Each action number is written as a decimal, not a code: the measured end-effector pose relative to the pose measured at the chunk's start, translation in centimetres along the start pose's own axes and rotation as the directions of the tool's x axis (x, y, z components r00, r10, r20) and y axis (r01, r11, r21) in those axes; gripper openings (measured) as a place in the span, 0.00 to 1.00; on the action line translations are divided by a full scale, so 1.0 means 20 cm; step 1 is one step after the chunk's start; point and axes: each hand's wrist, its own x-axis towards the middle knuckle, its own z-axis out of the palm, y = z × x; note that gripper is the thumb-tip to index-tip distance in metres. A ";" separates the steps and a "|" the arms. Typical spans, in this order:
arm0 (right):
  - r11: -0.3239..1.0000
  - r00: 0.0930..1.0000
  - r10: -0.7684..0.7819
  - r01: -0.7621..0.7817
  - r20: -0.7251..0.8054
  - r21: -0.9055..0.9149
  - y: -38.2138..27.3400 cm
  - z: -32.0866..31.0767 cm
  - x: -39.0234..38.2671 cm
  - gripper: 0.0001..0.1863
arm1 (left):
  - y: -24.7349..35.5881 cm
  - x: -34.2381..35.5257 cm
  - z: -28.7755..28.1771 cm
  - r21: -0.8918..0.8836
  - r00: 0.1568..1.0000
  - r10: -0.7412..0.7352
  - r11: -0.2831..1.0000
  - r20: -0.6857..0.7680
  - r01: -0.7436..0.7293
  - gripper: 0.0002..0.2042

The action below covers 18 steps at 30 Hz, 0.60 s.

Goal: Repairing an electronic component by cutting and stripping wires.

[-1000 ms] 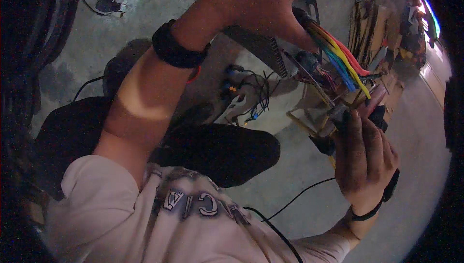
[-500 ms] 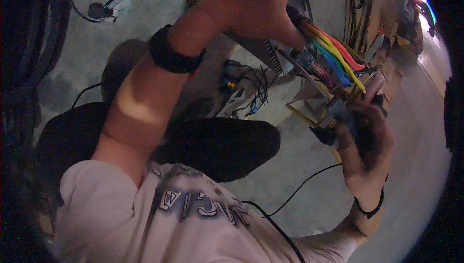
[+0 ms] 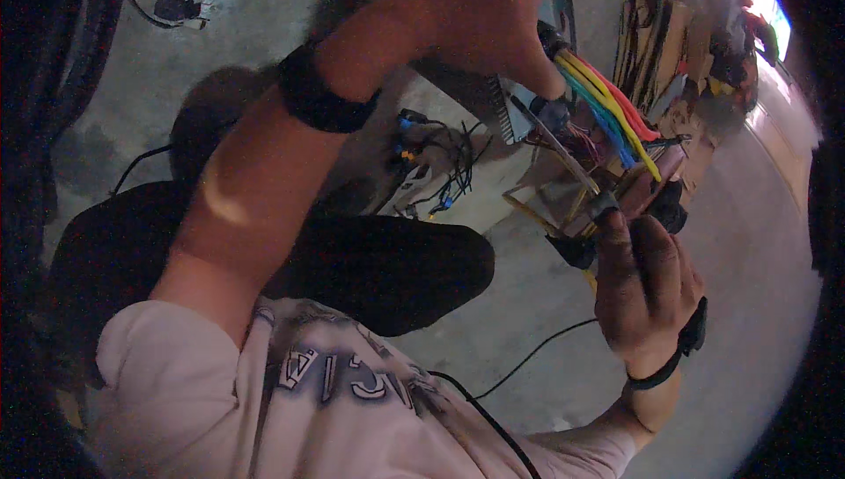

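Note:
My left hand (image 3: 493, 21) is closed over a finned metal box (image 3: 462, 87), its fingertips mostly hidden behind it. From the box's upper end, thick red, yellow, green and blue cables (image 3: 607, 100) fan out toward the lower right. My right hand (image 3: 647, 290) is closed, thumb and fingers gripping the end of a long thin metal tool (image 3: 563, 151). The shaft slants up toward the finned edge of the box; whether it is a screwdriver or a knife, and whether its tip touches, I cannot tell. Thin reddish wires (image 3: 581, 143) show beside the shaft.
A tangle of black wires with blue and orange connectors (image 3: 440, 162) lies on the concrete floor. Flattened cardboard (image 3: 656, 39) is stacked at the upper right. A small black part with a cord (image 3: 179, 5) sits at the far left. A black cable (image 3: 537, 351) crosses near my shirt.
My right hand has turned and closed round the end of the metal tool; earlier its fingers were more spread. My left hand and the box have hardly moved.

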 end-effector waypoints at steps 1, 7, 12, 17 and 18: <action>0.972 0.990 0.141 -0.142 0.022 0.186 -0.01 -0.02 0.01 0.16 | 0.04 0.00 -0.03 -0.012 0.999 -0.035 0.999 0.040 0.035 0.50; 0.289 0.730 0.581 -0.600 0.361 0.746 0.03 -0.01 0.01 0.16 | -0.02 -0.03 0.02 0.096 0.981 0.154 0.985 -0.114 -0.144 0.45; 0.663 0.874 0.450 -0.465 0.184 0.587 0.05 -0.05 0.06 0.21 | 0.14 -0.05 -0.10 -0.007 0.999 -0.003 1.000 -0.042 0.003 0.44; 0.893 0.972 0.231 -0.224 0.030 0.391 0.09 -0.05 0.06 0.23 | 0.02 -0.02 -0.03 -0.045 0.997 -0.014 0.999 -0.075 0.010 0.44; 0.972 0.998 0.070 -0.066 -0.010 0.226 0.09 -0.03 0.05 0.23 | 0.06 -0.05 -0.03 -0.021 0.996 0.020 1.000 -0.084 -0.022 0.44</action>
